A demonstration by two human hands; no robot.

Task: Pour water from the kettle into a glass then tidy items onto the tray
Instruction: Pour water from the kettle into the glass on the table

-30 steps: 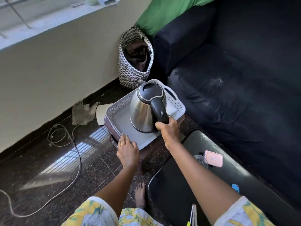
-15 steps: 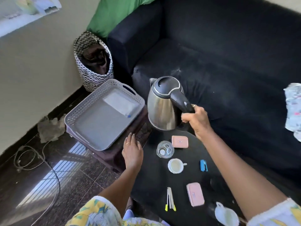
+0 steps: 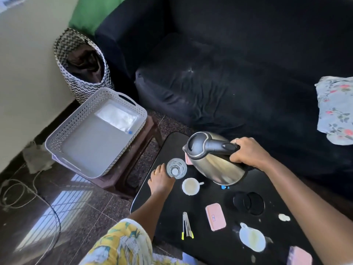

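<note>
A steel kettle (image 3: 216, 165) with a black lid and handle hangs tilted to the left over the black table (image 3: 164, 213), its spout just right of a clear glass (image 3: 176, 168). My right hand (image 3: 248, 153) grips the kettle's handle. My left hand (image 3: 160, 178) rests on the table with its fingers against the near-left side of the glass. The grey perforated tray (image 3: 76, 121) sits on a low stool to the left, with a clear plastic packet in its far corner.
On the table lie a small white cup (image 3: 190, 186), a pink case (image 3: 215, 216), a white jug (image 3: 252, 239), yellow-tipped tweezers (image 3: 186, 225) and a black round lid (image 3: 248, 203). A dark sofa (image 3: 238, 69) stands behind, a zigzag basket (image 3: 84, 64) and floor cables (image 3: 28, 197) to the left.
My right hand lifted the kettle off the tray, carried it right over the table and tipped it toward the glass. My left hand moved from the tray's edge to the glass.
</note>
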